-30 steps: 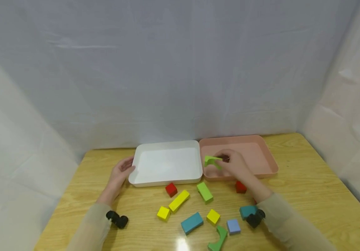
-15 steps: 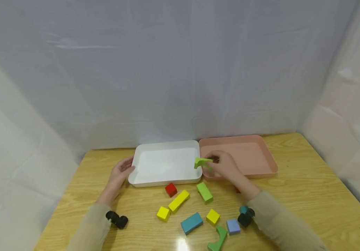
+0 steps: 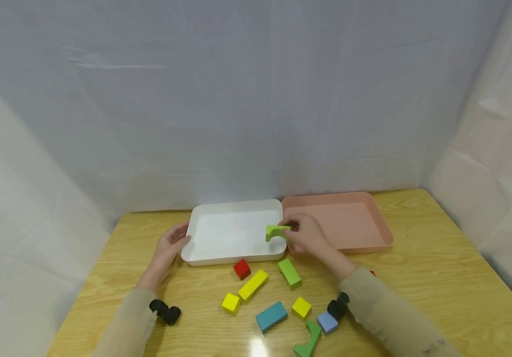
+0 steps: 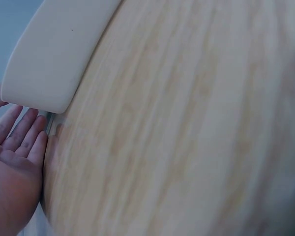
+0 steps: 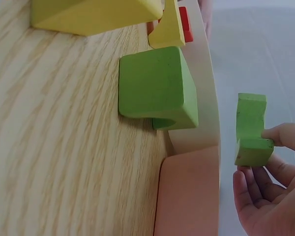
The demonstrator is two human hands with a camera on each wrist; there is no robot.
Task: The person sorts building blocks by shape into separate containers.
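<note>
My right hand (image 3: pixel 308 235) pinches a light green arch block (image 3: pixel 275 231) between thumb and fingers. That block hangs over the right end of the white tray (image 3: pixel 233 259), and in the right wrist view the held arch block (image 5: pixel 252 129) shows its curved notch. My left hand (image 3: pixel 167 249) rests against the white tray's left side. Seen from the left wrist, the fingers (image 4: pixel 24 130) of the left hand lie extended next to the tray's corner.
A pink tray (image 3: pixel 345 220) adjoins the white one. In front lie red (image 3: pixel 242 269), yellow (image 3: pixel 253 286), light green (image 3: pixel 290 274), teal (image 3: pixel 271 316) and blue (image 3: pixel 327 323) blocks, plus a green arch (image 3: pixel 309 339). A white curtain (image 3: pixel 247 99) hangs behind the table.
My right hand has carried the light green arch block leftward from over the pink tray to over the white tray. The left hand stays in place at the tray's side.
</note>
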